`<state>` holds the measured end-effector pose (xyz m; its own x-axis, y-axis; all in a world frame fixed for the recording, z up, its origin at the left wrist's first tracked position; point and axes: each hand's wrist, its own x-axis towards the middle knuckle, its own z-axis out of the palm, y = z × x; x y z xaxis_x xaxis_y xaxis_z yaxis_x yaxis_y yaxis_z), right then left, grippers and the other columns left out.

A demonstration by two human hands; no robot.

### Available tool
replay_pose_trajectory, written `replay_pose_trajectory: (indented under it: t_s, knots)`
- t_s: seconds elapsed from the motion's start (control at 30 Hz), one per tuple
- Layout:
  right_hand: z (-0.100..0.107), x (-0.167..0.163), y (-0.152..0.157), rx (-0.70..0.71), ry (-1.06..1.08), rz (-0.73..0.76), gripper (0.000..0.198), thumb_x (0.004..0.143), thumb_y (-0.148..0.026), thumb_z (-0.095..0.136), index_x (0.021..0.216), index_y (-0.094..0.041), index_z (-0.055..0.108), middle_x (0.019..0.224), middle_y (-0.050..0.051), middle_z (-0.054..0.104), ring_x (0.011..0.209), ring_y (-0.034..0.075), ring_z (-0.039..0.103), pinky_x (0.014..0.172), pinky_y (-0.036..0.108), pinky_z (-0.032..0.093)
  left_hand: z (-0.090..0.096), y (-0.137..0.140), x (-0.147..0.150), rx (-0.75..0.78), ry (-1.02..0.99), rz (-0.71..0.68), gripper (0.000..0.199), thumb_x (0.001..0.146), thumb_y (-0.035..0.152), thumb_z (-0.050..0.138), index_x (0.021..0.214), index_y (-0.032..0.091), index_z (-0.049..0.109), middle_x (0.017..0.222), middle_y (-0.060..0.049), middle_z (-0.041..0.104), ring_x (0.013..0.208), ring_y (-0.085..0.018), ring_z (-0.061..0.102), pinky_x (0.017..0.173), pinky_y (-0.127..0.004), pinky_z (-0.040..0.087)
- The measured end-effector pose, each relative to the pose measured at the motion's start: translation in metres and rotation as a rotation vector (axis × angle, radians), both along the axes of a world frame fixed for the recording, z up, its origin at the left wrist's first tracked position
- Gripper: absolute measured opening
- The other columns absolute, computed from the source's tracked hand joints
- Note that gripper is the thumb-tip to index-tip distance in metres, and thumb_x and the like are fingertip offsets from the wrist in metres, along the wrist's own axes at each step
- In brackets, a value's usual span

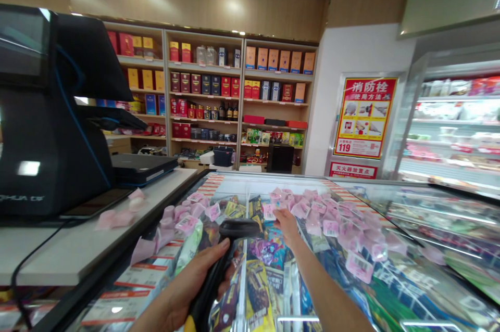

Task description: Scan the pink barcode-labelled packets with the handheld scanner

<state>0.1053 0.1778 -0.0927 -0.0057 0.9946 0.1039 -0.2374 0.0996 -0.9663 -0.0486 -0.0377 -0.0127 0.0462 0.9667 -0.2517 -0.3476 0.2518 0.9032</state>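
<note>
My left hand [195,277] is wrapped round the handle of a black barcode scanner [239,227], its head turned toward the right. In my right hand [287,225], thumb and fingers pinch a small pink slip [269,211] that shows a white barcode patch. Just left of this slip lies the scanner's head, a short gap apart. Many curled pink slips [312,204] are scattered over the glass lid on the right, some with printed barcodes. Another loose cluster of pink slips [183,212] lies on the left. Beneath the glass of the chest freezer [234,181] are packaged frozen goods.
A black checkout terminal [35,139] stands on a white counter [78,243] at left, with a cable hanging over the front edge. A few pink pieces [117,217] lie there. Shelves of boxes [203,85] line the back; a lit display fridge [461,118] stands right.
</note>
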Motion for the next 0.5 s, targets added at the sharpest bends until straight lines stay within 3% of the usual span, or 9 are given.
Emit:
replay_pose_trajectory:
  t_s: [0.2,0.5]
  knots:
    - [-0.003,0.000,0.003,0.033,-0.075,0.005,0.022,0.054,-0.036,0.057,0.058,-0.017,0.049,0.052,-0.002,0.052,0.051,0.011,0.049,0.051,0.023,0.041,-0.002,0.001,-0.009,0.003,0.025,0.066,0.030,0.068,0.045,0.049,0.065,0.015,0.050,0.050,0.002,0.051,0.037,-0.005,0.043,0.036,-0.015,0.031]
    - [-0.010,-0.025,0.011,0.043,-0.268,-0.043,0.013,0.059,-0.030,0.050,0.056,-0.018,0.046,0.048,0.001,0.053,0.050,0.016,0.055,0.047,0.026,0.043,0.001,-0.019,-0.058,-0.035,0.128,0.352,0.028,0.063,0.044,0.056,0.066,0.016,0.050,0.048,0.002,0.052,0.037,-0.005,0.043,0.035,-0.015,0.035]
